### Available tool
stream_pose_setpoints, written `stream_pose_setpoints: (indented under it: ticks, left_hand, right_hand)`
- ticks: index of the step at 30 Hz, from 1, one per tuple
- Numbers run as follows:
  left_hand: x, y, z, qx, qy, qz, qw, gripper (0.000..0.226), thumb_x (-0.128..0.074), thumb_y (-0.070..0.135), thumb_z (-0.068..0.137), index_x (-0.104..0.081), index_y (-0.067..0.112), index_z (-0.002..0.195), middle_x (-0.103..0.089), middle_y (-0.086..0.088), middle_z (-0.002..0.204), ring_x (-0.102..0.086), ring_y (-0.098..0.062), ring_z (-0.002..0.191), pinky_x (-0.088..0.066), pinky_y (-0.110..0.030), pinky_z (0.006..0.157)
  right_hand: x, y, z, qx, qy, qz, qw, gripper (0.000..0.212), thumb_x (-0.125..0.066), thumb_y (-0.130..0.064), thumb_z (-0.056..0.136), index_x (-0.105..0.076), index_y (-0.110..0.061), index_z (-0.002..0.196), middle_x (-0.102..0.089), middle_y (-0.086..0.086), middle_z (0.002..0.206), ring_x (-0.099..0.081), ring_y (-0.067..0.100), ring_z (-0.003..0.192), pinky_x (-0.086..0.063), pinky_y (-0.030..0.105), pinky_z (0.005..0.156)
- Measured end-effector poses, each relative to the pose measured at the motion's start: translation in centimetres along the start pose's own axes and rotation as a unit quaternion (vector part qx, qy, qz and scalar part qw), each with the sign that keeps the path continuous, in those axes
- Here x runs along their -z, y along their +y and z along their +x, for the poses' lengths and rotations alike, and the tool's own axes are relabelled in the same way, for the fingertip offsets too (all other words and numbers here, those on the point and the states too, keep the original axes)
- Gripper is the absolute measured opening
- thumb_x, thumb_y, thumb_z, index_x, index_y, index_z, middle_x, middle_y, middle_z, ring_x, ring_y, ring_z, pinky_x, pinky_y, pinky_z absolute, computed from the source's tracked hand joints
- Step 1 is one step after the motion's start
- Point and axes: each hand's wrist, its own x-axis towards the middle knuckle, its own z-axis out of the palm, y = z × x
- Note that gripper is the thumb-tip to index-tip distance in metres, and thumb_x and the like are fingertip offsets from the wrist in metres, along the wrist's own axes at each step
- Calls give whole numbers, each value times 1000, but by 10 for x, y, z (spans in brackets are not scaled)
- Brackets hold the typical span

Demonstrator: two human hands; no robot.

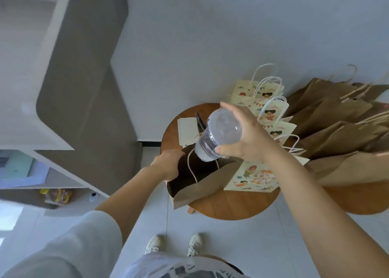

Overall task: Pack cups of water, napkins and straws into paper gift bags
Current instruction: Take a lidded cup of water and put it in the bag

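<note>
Right hand grip: the right hand (248,138) is spread wide around the cup (221,134), thumb on one side and fingers on the other, clasping its clear wall.
Cup: domed lid on, tilted with the base toward 7 o'clock; water sits in the lower end.
Cup's place: over the mouth of the open brown bag (195,191); whether the base touches the bag I cannot tell.
Left hand grip: the left hand (168,166) grips the bag's rim at the bag's 10 o'clock, fingers curled over the paper edge.
Open brown bag: stands at the round wooden table's (231,206) 8 o'clock edge, twine handles loose.
Flat printed bag (252,178): lies at 3 o'clock of the open bag, touching it.
Napkins (187,130): a white stack at the table's 10 o'clock.
Printed bags (271,109): several overlapping at the table's 1 o'clock.
Brown bags (336,119): a pile at 3 o'clock, spilling past the table.
</note>
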Motion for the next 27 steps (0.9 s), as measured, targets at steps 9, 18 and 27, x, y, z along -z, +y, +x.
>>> stream_pose_setpoints:
  ticks: [9,18,27]
  left_hand:
    - [-13,11,2,61,5,178,982,121,-74,65,62,-5,22,152,-1,0,160,4,-27,147,-6,-60,114]
    - [-19,16,8,68,15,189,979,137,-62,86,50,2,20,152,6,-1,160,14,-29,146,10,-64,108]
    - [-11,11,8,43,5,195,980,137,-61,85,53,6,18,152,9,-3,160,16,-28,145,9,-64,109]
  right_hand:
    - [2,41,11,-4,-16,33,999,98,-75,-40,55,-27,-36,140,-31,-15,130,-31,11,124,-34,30,91]
    - [9,36,32,-3,58,80,995,98,-72,-41,52,-28,-33,139,-32,-13,127,-34,10,119,-36,28,86]
    - [-63,44,52,-43,-47,-66,996,97,-79,-44,65,-23,-24,142,-30,-3,141,-32,18,128,-39,33,95]
